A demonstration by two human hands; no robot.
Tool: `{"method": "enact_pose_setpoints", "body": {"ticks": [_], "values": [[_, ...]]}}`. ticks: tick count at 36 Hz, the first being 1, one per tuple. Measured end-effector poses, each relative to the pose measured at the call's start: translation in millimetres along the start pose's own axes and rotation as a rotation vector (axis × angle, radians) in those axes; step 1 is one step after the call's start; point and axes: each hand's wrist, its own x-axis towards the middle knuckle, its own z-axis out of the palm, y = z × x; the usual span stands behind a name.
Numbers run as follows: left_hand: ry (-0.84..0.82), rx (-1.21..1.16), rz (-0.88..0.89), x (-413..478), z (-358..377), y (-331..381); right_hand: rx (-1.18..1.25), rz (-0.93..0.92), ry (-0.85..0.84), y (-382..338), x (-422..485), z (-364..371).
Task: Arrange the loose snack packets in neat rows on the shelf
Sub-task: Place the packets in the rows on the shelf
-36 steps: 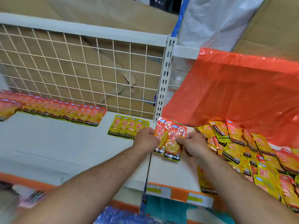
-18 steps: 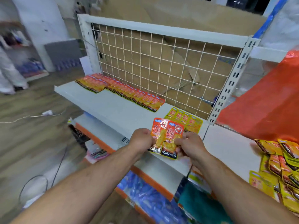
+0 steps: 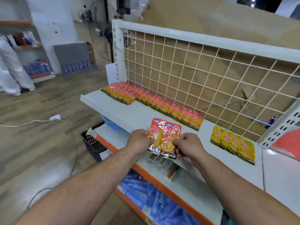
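Note:
Between both hands I hold two overlapping orange snack packets (image 3: 165,137) marked KONCHEW, above the front of the white shelf (image 3: 123,111). My left hand (image 3: 139,141) grips their left edge and my right hand (image 3: 188,146) pinches their right edge. A long row of orange packets (image 3: 170,109) lies along the wire grid back. A second short row of orange packets (image 3: 120,93) sits in front of it at the far left. A short row of yellow packets (image 3: 233,144) lies to the right.
A wire grid panel (image 3: 203,70) backs the shelf, with cardboard behind it. A lower shelf (image 3: 183,181) holds blue packs (image 3: 151,198). A black crate (image 3: 93,142) and a white cable (image 3: 32,121) lie on the wooden floor. A person in white (image 3: 11,67) stands far left.
My view has swung left, and the loose packet pile and red bag have left the frame. Both hands carried the two orange packets leftward along the shelf, towards the orange row.

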Motion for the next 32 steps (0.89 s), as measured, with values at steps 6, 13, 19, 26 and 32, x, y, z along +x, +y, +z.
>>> {"method": "enact_pose_setpoints", "body": {"ticks": [6,13,19,26,32], "values": [[-0.004,0.021,0.012,39,-56,2,0.049,0.023,-0.008,-29,28,51],[-0.003,0.066,-0.011,98,-86,5,0.047,0.028,-0.010,-55,73,83],[0.032,0.116,-0.013,157,-93,15,0.038,0.009,-0.015,-73,126,100],[0.051,0.255,-0.005,223,-99,33,0.052,0.036,0.005,-91,184,109],[0.032,0.297,-0.014,267,-99,38,0.041,0.075,0.026,-100,212,114]]}}
